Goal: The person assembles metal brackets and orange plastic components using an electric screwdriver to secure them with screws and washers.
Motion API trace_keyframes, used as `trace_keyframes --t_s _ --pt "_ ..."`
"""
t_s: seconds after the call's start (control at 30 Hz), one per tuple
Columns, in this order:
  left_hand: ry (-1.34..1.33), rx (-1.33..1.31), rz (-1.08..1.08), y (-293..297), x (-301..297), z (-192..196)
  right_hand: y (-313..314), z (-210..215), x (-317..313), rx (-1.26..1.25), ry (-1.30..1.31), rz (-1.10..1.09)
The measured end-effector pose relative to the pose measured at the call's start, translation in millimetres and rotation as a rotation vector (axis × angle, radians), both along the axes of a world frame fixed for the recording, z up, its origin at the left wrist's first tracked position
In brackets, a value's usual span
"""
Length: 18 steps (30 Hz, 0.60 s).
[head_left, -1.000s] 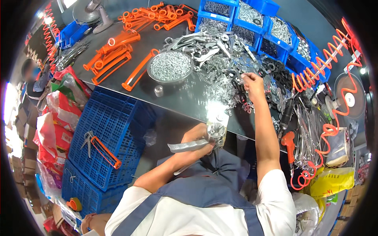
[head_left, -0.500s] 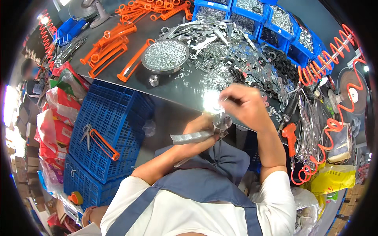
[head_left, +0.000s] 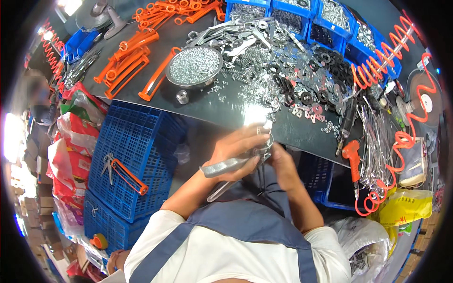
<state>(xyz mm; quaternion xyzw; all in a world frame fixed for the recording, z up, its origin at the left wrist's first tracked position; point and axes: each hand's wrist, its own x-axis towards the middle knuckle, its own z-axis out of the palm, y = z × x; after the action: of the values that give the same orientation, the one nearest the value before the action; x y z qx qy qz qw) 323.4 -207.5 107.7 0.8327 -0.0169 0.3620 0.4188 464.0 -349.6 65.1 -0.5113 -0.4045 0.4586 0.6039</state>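
Observation:
Over the table's front edge, my left hand (head_left: 238, 148) is closed around a silver metal caulking gun handle (head_left: 221, 168). The handle points left, and a thin metal lever (head_left: 219, 191) slants down below it. A round metal ring end (head_left: 267, 143) shows at the right of this hand, against its fingers. Close beside that end is my right hand (head_left: 283, 166), its fingers curled and slightly blurred. What the right fingertips hold is hidden.
Loose springs, washers and metal levers (head_left: 252, 40) heap on the table (head_left: 212, 109). Beside them stand a bowl of small parts (head_left: 195, 66) and orange caulking gun frames (head_left: 127, 70). An orange power screwdriver (head_left: 351, 158) lies right; blue crates (head_left: 137, 160) stand left.
My right hand has come down from above the table edge to the right side of the caulking gun handle. My left hand keeps its hold, its fingers now higher over the round end.

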Motion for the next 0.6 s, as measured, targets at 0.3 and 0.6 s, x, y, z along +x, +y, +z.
trace_keyframes --t_s 0.3,0.6 --pt "-0.198 0.057 -0.004 -8 3 -1 14 0 -42 0.075 -0.137 -0.346" --pt "-0.364 0.132 -0.062 -4 -18 24 22 16 -18 0.488 -0.651 -0.366"
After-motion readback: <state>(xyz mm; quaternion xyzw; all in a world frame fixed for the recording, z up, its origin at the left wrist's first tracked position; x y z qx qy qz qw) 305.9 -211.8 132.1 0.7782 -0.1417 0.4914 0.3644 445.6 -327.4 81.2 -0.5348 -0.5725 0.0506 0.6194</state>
